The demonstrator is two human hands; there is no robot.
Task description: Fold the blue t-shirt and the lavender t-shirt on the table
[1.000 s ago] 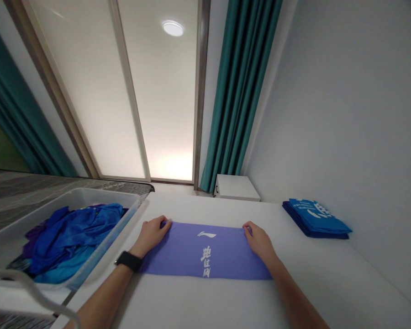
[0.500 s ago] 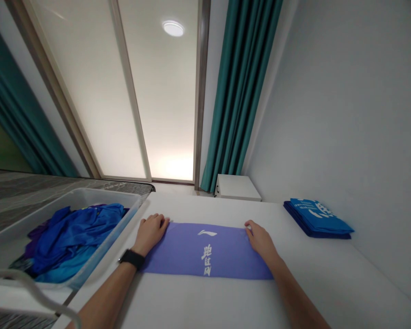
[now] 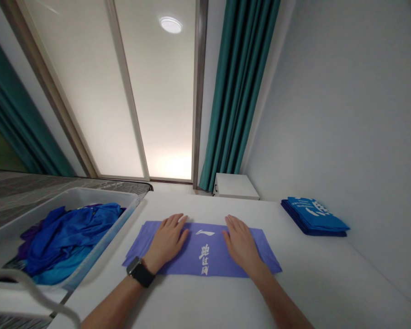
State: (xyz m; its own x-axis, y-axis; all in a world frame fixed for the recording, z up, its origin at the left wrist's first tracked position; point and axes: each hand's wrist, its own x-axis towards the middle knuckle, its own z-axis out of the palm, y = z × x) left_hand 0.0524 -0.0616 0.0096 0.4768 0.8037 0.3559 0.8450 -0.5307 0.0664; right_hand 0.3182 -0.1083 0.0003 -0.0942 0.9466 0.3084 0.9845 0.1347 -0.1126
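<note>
A folded purple garment (image 3: 267,256) with a white logo and white characters lies flat on the white table (image 3: 205,301) in front of me. My left hand (image 3: 167,241), with a black watch on the wrist, rests palm down on the garment left of the logo, fingers stretched out. My right hand (image 3: 240,244) lies flat on the garment right of the logo, fingers extended too. Neither hand holds anything.
A clear plastic bin (image 3: 99,198) of crumpled blue clothes (image 3: 65,237) stands at the left. A stack of folded blue garments (image 3: 313,217) sits at the table's right, by the wall. A white cabinet (image 3: 235,186), teal curtains and frosted panels lie beyond.
Both hands have left the garment's outer far corners and moved inward onto its middle, now lying flat either side of the logo. The garment looks wider and flatter.
</note>
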